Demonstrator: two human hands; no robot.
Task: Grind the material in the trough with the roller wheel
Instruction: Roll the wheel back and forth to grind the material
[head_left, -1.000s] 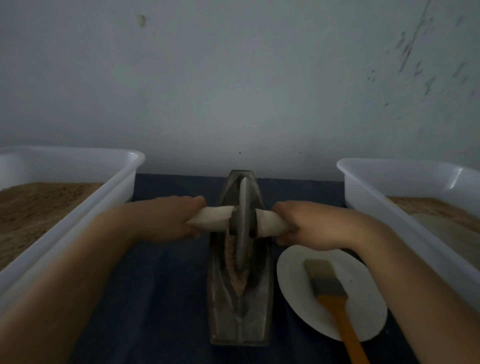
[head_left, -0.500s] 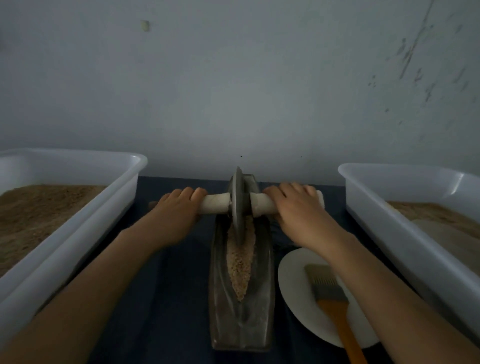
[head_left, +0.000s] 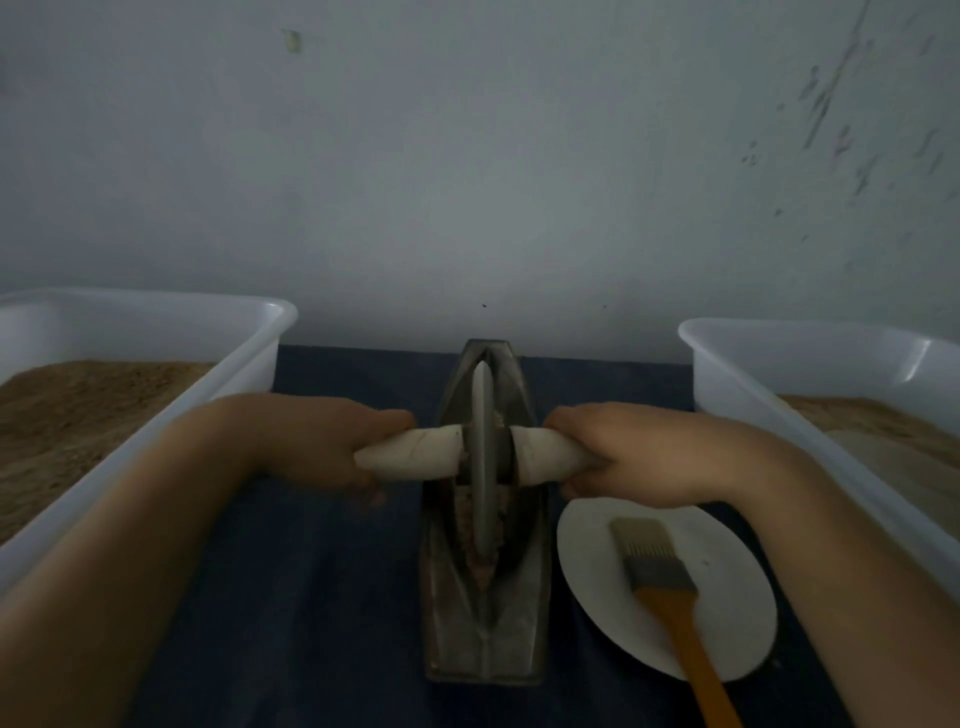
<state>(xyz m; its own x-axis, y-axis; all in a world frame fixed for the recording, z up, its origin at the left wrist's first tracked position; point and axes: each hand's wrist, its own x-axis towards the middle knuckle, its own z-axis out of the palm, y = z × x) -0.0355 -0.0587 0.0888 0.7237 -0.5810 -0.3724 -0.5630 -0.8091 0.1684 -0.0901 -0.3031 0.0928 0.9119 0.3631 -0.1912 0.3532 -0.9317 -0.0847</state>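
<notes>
- Left hand (head_left: 311, 441), at 9 o'clock of the roller wheel (head_left: 482, 462), grips its pale handle (head_left: 415, 457).
- Right hand (head_left: 634, 452) at 3 o'clock grips the opposite handle end.
- Wheel stands upright in the trough (head_left: 485, 623), over the brown material (head_left: 470, 525).

The long grey metal boat-shaped trough (head_left: 485, 613) lies down the middle of the dark blue cloth (head_left: 322, 597). To its left a broad strip of bare cloth runs to the white plastic tub of brown powder (head_left: 156, 415), whose tall wall bounds that side. To its right the round white plate (head_left: 727, 587) lies just beside it, carrying an orange-handled flat brush (head_left: 670, 597), with a second white plastic tub (head_left: 779, 395) close behind. The pale grey wall (head_left: 467, 182) closes the far edge.
</notes>
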